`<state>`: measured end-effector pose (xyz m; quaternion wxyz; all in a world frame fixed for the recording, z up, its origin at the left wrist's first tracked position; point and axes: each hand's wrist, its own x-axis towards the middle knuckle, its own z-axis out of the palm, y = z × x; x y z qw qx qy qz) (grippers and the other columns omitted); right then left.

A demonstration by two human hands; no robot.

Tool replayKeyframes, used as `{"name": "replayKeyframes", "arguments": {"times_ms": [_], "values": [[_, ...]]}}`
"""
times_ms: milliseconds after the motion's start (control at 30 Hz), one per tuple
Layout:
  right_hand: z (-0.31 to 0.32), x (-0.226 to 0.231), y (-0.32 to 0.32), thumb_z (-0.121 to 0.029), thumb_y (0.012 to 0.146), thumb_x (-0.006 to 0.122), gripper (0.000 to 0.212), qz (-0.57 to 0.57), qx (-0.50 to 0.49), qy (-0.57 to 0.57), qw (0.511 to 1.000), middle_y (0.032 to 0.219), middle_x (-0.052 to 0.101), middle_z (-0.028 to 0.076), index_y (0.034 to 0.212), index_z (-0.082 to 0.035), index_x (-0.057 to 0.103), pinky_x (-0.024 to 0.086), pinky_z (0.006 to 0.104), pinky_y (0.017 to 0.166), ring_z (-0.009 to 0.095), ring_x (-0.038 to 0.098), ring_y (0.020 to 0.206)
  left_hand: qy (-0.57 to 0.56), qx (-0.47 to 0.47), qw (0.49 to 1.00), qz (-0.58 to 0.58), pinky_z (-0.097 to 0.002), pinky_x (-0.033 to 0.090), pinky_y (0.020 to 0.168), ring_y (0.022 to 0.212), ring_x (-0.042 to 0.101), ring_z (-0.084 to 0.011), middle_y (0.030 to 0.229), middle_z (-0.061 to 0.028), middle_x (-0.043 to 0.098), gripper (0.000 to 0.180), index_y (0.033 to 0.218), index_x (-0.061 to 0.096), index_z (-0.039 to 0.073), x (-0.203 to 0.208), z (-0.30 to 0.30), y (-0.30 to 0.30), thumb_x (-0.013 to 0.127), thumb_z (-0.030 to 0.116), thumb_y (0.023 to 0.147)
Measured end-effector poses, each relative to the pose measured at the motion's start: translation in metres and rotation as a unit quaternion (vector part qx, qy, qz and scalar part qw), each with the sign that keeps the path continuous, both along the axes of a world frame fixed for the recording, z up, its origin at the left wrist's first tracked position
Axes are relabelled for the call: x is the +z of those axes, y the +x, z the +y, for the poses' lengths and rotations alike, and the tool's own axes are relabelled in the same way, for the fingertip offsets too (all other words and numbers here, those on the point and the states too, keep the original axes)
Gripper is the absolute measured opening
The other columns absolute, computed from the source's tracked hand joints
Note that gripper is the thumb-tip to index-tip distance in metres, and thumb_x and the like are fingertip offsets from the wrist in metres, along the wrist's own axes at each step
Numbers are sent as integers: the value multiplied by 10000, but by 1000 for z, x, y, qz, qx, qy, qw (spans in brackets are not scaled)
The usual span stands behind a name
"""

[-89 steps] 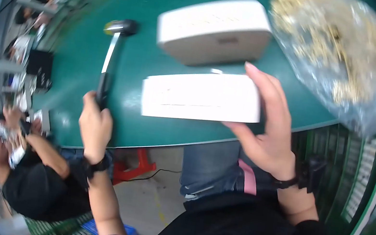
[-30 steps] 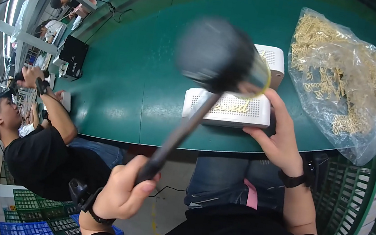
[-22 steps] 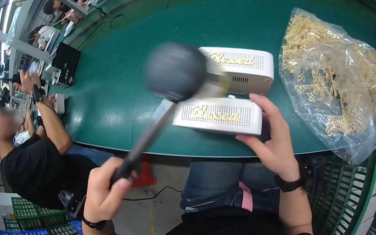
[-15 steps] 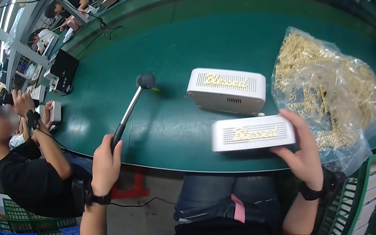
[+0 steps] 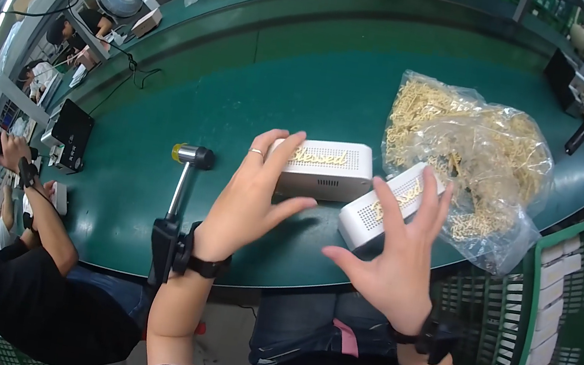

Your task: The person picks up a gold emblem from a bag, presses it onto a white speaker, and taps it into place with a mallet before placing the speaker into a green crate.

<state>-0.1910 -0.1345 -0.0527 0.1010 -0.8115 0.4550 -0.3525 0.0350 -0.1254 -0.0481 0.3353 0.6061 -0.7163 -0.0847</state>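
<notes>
Left grip (image 5: 246, 197): digits apart, fingertips at the left end of the rear box (image 5: 328, 170), which stands on the green tabletop (image 5: 282, 98). Right grip (image 5: 396, 277): thumb spread from fingers, fingers over the angled box (image 5: 367, 222), located between rear box and plastic bag (image 5: 472, 164). Hammer (image 5: 184, 175): lying left of the rear box

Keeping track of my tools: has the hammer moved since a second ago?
Yes: the hammer has gone left, farther from the bag, and down onto the table.
</notes>
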Motion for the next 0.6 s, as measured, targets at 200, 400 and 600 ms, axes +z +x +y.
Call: {"name": "replayKeyframes", "arguments": {"times_ms": [200,400,600], "values": [[-39,-10,-19,-175,657,704,514,-33,257,58,964,1478,267,273,1160,-89,644,274,540,1092,500,305,1351,78,-26,996,25,-394,481,913,1103,566,-346,1198,-169,548,548,1258,561,60,14,25,45,758,68,747],[-74,-8,-27,-87,597,604,421,-127,430,163,879,1474,279,278,1006,-54,699,301,517,1085,485,358,1330,143,-176,967,117,-372,485,924,1120,570,-337,1172,-159,571,504,1175,618,37,10,67,44,742,-11,689],[-67,4,-40,-143,615,626,432,-43,393,112,912,1439,328,304,1029,-40,698,313,493,1083,472,394,1309,49,-133,987,74,-389,469,951,1176,542,-342,1267,-168,544,551,1221,595,44,-6,51,-15,708,-56,690]]}}
